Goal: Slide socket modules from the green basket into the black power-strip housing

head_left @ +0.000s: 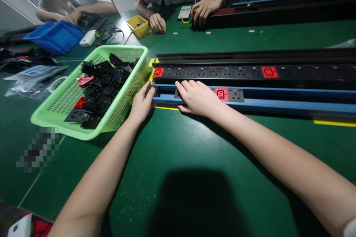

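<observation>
A long blue rail (278,107) lies across the green table, with a red socket module (221,94) and a black socket module (236,95) seated in its channel. My left hand (142,103) grips the rail's left end, thumb and fingers closed around a black module there. Over the channel further right rests my right hand (197,98), its fingers curled over the rail and a black module partly hidden beneath them. Behind the blue rail runs a black strip (214,71) filled with black and red sockets. A green basket (111,124) of loose modules stands left of my left hand.
A yellow bin (138,26) and a blue bin (57,37) stand further back. Across the table, a person's hands (205,11) work at another black strip (278,16); a second person sits at the back left. Plastic bags (33,77) lie at the far left.
</observation>
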Demonstrator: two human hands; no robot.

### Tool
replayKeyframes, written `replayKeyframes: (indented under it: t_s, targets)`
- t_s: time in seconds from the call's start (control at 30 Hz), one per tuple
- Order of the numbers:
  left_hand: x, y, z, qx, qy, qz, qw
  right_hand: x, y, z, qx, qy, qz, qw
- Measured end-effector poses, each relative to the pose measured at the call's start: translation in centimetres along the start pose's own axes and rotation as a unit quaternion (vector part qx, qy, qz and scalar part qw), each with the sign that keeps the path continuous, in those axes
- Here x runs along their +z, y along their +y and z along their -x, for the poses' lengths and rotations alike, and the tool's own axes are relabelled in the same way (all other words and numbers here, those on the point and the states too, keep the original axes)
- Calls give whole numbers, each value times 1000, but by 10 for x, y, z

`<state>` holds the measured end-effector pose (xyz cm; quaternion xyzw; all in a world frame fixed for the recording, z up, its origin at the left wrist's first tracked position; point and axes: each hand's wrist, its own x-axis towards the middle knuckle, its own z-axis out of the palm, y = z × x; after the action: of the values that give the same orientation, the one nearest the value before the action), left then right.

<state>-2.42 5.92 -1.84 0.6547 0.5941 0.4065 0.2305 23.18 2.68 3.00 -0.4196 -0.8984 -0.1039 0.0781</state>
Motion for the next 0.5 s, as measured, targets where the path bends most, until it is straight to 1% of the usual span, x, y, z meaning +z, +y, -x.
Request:
replayKeyframes:
  t_s: [0.23,0.37,0.5]
  targets:
    - [1,0,1,-2,1,10,1000,0,0,0,-2,4,3,1000]
    - [5,7,5,25,-23,-2,999,0,0,1,-1,9,3,1000]
    - [12,15,9,28,-13,-6,1000,0,0,0,0,4,-1,1000]
